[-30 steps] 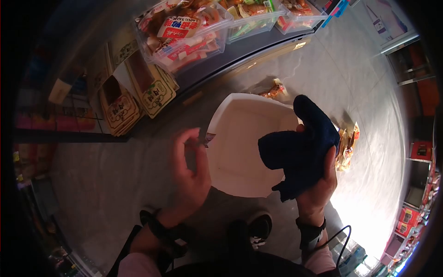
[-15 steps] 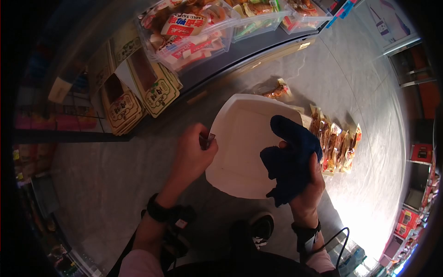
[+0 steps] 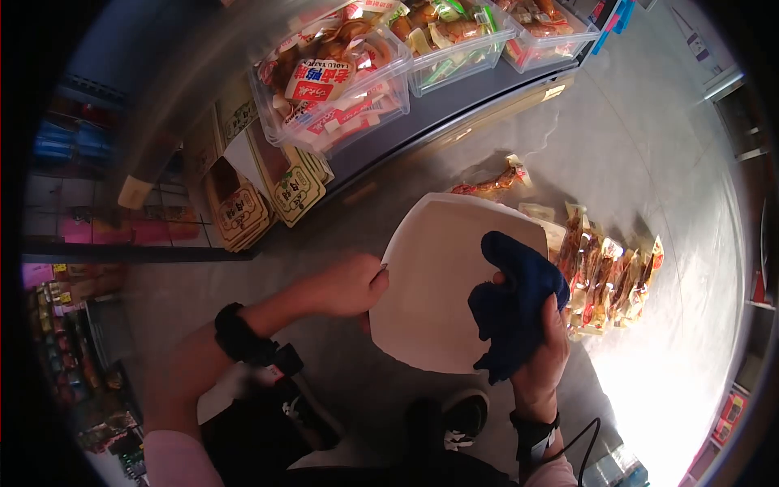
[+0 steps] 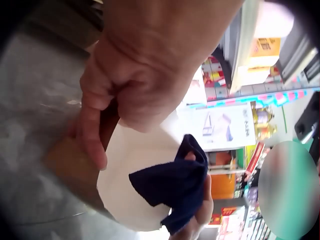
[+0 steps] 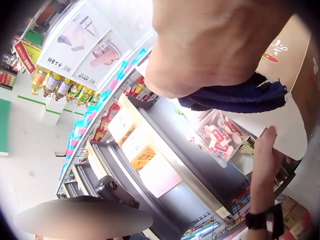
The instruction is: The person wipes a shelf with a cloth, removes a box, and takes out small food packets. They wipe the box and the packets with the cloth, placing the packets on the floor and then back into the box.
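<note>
**A:** How is the space laid out?

**B:** A grey floor [image 3: 665, 146] is seen, open toward the right. On the left it is closed off by a shelf front, where clear bins [image 3: 341, 89] of packaged food are set and printed cartons [image 3: 296, 191] are leaned below.

**A:** And the white tray [image 3: 430, 276]?

**B:** It is held low over the floor, between the cartons and a row of snack packets [image 3: 608, 276]. Its hollow side is turned up, probably so the inside can be reached. Whether its far edge rests on the floor cannot be told.

**A:** What room is left round its edges?

**B:** The far rim is nearly met by a loose packet [image 3: 491, 185], and the right rim is crowded by the row. The near edge is left free.

**A:** The grips?

**B:** The tray's left rim is pinched by the left hand [image 3: 345, 286], fingers curled over it, seemingly to steady it. A dark blue cloth [image 3: 515, 300] is bunched in the right hand [image 3: 545, 361], fingers closed round it, and laid against the tray's right inner side.
</note>
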The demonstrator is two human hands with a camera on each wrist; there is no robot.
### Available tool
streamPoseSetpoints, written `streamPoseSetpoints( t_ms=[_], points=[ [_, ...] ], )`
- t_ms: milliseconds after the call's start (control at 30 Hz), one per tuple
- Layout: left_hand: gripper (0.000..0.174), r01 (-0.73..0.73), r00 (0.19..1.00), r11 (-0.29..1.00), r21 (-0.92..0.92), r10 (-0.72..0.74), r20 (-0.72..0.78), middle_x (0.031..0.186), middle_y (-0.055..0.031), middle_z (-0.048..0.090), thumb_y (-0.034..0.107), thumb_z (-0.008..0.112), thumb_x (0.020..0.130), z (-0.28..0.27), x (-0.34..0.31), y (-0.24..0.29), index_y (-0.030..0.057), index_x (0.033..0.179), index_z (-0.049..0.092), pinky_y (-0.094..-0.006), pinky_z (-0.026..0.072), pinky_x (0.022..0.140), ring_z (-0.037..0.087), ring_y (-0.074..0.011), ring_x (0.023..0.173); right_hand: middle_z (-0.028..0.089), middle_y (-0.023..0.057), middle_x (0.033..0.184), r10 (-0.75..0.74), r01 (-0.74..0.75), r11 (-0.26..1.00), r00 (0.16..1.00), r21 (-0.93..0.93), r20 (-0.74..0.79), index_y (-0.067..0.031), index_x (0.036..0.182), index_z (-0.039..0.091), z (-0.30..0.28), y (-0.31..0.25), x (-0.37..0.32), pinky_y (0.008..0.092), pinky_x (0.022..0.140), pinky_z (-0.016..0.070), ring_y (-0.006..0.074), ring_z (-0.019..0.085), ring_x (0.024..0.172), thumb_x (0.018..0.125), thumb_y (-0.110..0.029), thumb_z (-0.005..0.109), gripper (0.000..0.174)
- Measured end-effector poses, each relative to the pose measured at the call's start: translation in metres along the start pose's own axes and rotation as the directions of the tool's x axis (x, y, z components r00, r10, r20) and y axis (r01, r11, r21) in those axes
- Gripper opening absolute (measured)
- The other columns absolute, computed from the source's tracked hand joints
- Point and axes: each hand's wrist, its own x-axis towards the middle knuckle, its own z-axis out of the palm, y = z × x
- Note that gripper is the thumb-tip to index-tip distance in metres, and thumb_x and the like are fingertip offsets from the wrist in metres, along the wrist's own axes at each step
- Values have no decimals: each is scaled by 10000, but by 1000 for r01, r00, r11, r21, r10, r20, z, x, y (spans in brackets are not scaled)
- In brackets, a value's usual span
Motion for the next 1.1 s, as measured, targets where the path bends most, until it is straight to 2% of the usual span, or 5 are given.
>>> streamPoseSetpoints(
  t_ms=[433,633,767,1000,1100],
  points=[
    [390,-164,836,953,255,272,-477,746,-293,569,19,452,794,2,-46,40,-74,1155,337,-468,456,670,565,-448,761,548,188,1138,171,-168,956,985,-242,-10,34,1259,383,6,-6,15,330,838,473,246,579,992,903,-181,470,424],
    [598,-232,851,893,386,378,-364,755,-253,599,-1,411,788,-24,-19,51,-21,1337,175,-416,494,669,610,-389,703,579,13,1041,43,0,889,996,-458,84,-39,1177,533,5,3,36,221,817,405,73,514,879,874,-98,547,309],
    [551,-201,944,907,371,281,-176,752,-194,617,7,346,816,-49,-4,59,-17,1340,176,-337,516,556,636,-233,543,601,-18,951,63,-43,932,997,-359,45,-25,1148,549,4,7,44,211,756,425,57,517,834,863,-119,572,301],
    [459,-207,971,966,153,222,-87,854,-187,622,53,334,861,-46,-16,45,-22,1300,225,-327,537,586,657,-243,598,622,51,932,73,-54,837,997,-544,12,-7,1060,568,18,-7,45,237,718,438,113,553,793,838,-157,600,270],
    [370,-188,980,980,69,191,-48,850,-158,623,140,370,902,-35,-10,23,4,1237,291,-319,536,574,656,-230,594,593,182,862,-5,136,-4,991,-991,136,4,964,573,43,-19,38,316,676,467,303,576,756,796,-166,635,247]
  ],
)
